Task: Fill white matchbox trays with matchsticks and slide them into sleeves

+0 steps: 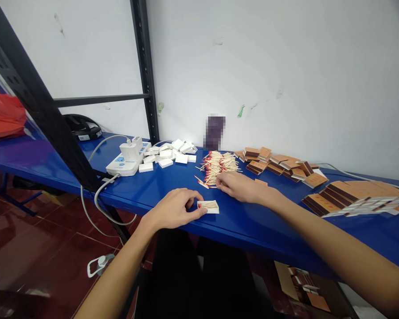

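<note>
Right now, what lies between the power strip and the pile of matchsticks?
In the head view, white matchbox trays lie clustered between the power strip and the pile of matchsticks, then a little bare blue tabletop.

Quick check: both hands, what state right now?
Left hand: holding a small white tray with matches inside.
Right hand: fingers at the match pile; grip cannot be told.
</note>
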Demonstrator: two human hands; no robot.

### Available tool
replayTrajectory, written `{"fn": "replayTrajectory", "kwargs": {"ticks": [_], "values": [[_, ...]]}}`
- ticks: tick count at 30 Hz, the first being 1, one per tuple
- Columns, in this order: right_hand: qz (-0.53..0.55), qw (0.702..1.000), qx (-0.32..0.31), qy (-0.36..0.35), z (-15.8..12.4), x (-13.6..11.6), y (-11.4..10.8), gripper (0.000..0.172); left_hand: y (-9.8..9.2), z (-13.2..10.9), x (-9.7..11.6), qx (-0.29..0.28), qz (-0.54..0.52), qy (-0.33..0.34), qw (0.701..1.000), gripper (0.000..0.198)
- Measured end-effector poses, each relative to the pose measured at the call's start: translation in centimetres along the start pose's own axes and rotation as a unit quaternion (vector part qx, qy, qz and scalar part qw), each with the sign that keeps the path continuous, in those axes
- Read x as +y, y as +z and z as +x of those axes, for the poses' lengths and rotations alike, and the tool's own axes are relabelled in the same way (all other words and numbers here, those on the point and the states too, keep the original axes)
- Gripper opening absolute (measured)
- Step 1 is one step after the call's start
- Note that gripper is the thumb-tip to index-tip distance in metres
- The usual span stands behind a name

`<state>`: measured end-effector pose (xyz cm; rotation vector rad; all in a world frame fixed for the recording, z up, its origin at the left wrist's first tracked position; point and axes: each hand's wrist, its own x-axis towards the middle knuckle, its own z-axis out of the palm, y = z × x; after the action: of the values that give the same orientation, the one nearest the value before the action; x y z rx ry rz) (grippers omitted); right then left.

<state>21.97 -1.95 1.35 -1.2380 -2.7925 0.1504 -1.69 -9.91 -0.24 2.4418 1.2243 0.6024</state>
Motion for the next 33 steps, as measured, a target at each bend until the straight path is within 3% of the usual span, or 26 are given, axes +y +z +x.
{"fn": "replayTrajectory", "kwargs": {"ticks": [7, 15, 33], "values": [[0.021, 1.000, 0.012, -0.019, -1.7, -1.6, -0.9, 0.020, 0.1, 0.1, 0.0, 0.006, 0.009, -0.005, 1.000, 0.038], [0.034, 0.997, -0.041, -0.061, -3.6, -5.2, -1.7, 0.019, 0.1, 0.1, -0.1, 0.006, 0.009, 0.005, 1.000, 0.037], [-0.019, 0.996, -0.015, -0.083, -3.3, -5.3, -1.1, 0.020, 0.1, 0.1, -0.1, 0.005, 0.007, 0.007, 1.000, 0.039]]}}
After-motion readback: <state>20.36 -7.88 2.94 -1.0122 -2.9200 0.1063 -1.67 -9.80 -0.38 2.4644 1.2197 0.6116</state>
